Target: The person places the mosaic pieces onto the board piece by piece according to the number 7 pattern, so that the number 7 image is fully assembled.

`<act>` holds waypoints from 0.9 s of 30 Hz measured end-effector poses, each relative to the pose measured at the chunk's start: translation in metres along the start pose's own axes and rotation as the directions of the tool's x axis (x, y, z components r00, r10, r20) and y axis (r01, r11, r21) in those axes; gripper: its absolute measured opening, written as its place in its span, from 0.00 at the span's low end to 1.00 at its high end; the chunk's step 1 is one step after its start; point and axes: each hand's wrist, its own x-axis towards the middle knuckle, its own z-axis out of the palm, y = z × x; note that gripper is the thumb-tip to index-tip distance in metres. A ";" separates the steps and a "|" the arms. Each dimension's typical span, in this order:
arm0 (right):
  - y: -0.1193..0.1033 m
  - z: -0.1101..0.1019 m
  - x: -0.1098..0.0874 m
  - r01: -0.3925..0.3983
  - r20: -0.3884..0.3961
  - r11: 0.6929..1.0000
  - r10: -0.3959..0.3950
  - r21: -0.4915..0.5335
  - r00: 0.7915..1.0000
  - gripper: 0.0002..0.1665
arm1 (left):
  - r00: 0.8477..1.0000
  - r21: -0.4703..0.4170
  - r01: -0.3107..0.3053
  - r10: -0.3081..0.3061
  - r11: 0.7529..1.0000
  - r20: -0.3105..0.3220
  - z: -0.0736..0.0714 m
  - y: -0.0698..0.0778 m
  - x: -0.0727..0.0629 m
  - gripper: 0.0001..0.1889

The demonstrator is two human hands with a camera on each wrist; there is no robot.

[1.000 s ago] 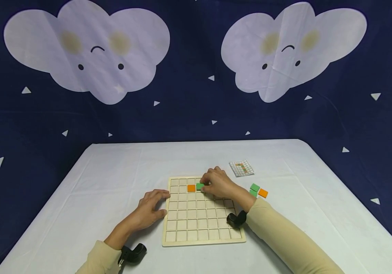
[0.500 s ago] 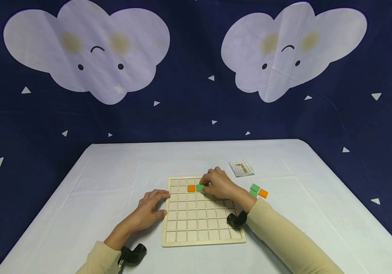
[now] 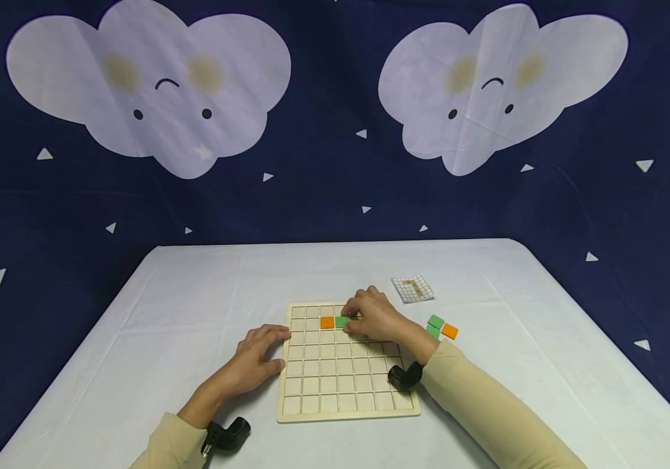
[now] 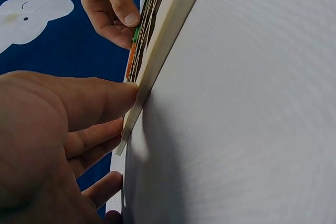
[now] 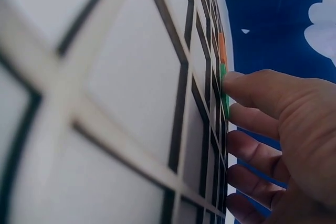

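Left hand (image 3: pixel 255 361): spread against the pale gridded wooden board (image 3: pixel 329 368), left edge.
Right hand (image 3: pixel 374 314): pinching the green square tile (image 3: pixel 340 322) in the board's second-farthest row.
Tile risk: I fear a dragging release tilts it.

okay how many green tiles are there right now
3: one green tile on the board by the right hand; a farther green tile and a nearer green tile on the table, right of the board. The right arm might hide more.

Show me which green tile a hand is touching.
The green tile on the board, pinched by the right hand; the other two greens lie off the board, untouched.
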 end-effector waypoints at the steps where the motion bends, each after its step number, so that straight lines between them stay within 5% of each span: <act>1: 0.000 0.000 0.000 -0.003 -0.001 1.000 0.003 0.002 1.000 0.12 | 1.000 -0.001 0.001 -0.001 1.000 0.001 0.000 0.000 0.000 0.22; 27: -0.001 -0.022 -0.013 -0.045 -0.058 0.999 0.044 -0.003 0.997 0.18 | 1.000 -0.009 -0.002 0.002 1.000 -0.003 0.000 0.001 -0.001 0.22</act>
